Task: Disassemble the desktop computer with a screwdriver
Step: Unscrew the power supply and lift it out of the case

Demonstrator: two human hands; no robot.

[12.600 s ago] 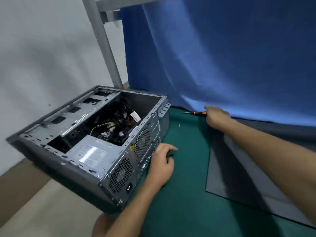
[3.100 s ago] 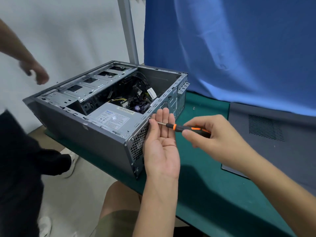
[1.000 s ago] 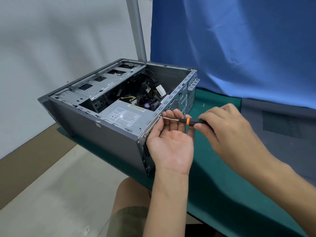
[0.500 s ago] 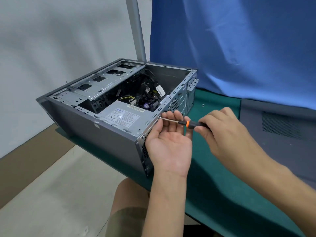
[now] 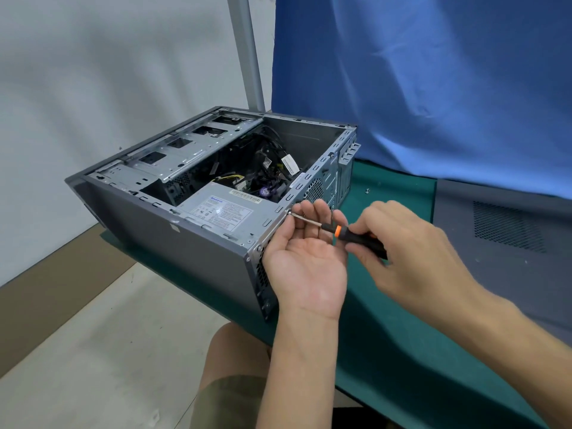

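The grey desktop computer case (image 5: 173,243) lies on its side on the green mat, open side up, with its power supply (image 5: 226,212), cables and drive bays showing. My right hand (image 5: 411,252) grips the black-and-orange handle of the screwdriver (image 5: 349,235). The screwdriver's tip sits at a screw on the case's rear top edge. My left hand (image 5: 306,261) is held palm up under the shaft against the rear panel, fingers straight, thumb near the tip.
The removed grey side panel (image 5: 501,243) lies flat on the green mat (image 5: 402,351) to the right. A small loose screw (image 5: 367,190) lies on the mat behind the case. A blue curtain hangs behind; the case overhangs the table's left edge, above my knee.
Since half a second ago my right hand has shifted slightly on the screwdriver handle; the tip stays at the same screw. My left hand stays cupped under the shaft.
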